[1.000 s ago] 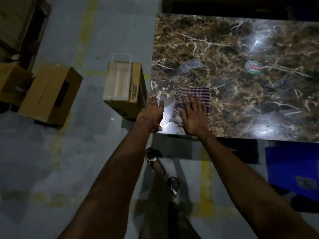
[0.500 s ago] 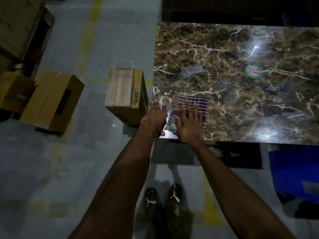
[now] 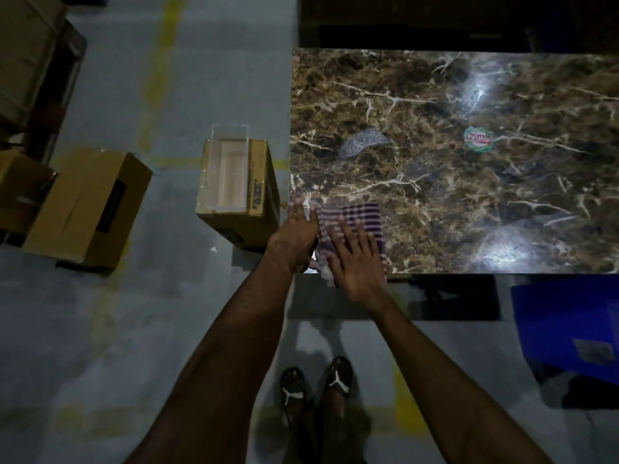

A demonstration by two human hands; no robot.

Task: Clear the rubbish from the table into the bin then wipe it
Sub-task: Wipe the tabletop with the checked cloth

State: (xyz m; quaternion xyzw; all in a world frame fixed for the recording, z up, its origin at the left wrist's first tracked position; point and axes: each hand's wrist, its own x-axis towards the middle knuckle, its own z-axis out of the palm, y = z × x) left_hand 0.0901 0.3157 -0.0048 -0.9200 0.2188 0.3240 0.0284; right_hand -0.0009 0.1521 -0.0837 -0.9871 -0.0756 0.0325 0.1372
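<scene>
Both arms reach forward, right hand [image 3: 356, 262] flat on cloth [image 3: 363, 218].

Striped cloth [image 3: 351, 218] (flat), table's [image 3: 435, 195] near-left corner

Only one readable bit: round green-and-white sticker [image 3: 479, 139] stuck on the marble table [image 3: 502, 202], red banner across it, looks like "Patel's" but kinda blurry. Dark printed strips on the cardboard boxes [image 3: 263, 182], way too small and dim to read.
</scene>
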